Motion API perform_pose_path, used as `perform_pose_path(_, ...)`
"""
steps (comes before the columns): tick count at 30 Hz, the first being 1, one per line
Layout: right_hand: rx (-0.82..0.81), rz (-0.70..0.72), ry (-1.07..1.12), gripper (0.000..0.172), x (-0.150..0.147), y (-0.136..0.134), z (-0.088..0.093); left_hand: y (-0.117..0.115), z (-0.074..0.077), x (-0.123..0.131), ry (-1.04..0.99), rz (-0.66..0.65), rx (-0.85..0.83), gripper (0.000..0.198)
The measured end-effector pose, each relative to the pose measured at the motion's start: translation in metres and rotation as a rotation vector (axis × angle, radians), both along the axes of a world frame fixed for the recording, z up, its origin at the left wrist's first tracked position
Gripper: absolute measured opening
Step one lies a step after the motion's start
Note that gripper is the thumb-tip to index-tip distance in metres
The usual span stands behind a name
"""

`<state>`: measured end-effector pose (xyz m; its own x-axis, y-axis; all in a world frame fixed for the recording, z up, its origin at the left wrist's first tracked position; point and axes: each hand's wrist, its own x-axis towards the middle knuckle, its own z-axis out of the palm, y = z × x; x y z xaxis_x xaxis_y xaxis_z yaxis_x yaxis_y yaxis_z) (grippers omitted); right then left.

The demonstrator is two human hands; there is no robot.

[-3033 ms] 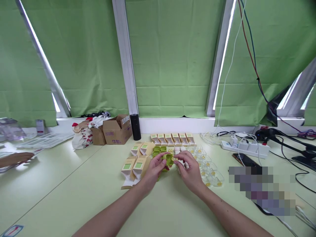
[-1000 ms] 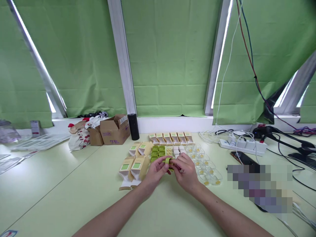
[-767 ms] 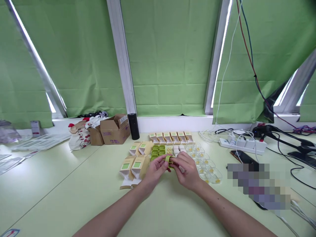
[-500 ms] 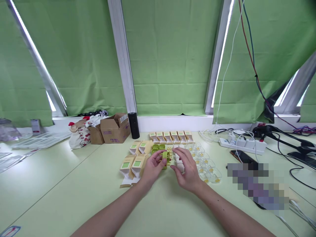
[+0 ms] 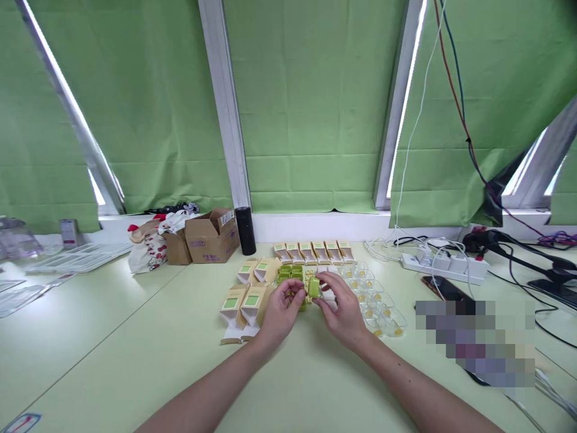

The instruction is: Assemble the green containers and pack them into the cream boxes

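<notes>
While your right hand holds one green piece, no finished unit can be made out

As you hold that piece above the tabletop, your right thumb and fingers stand only as far apart as its width; your left hand is just beside it, fingers curled nearly together, and whether they pinch anything I cannot tell.

Progress looks partial, in my judgement; one piece is in hand, while green cups, small yellow pieces, white blocks and clear cups lie grouped by kind, seemingly waiting; to your left are four near cartons, and six back cartons line the far side, none visibly filled.

For writing, you get little; the near cartons carry green panels with no legible text, and the cardboard box has purple print too blurred to read; no brand is legible.
</notes>
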<state>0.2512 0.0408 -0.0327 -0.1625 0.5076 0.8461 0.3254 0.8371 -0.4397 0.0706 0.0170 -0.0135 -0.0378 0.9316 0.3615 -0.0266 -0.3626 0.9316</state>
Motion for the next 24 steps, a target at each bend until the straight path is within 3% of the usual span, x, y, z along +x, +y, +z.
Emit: perform_pose_path(24,-0.015,0.048,-0.06,0.045,-0.0029,-0.003,-0.0025,0.0046,0.0033,-0.0024,0.08,0.052,-0.043,0.039)
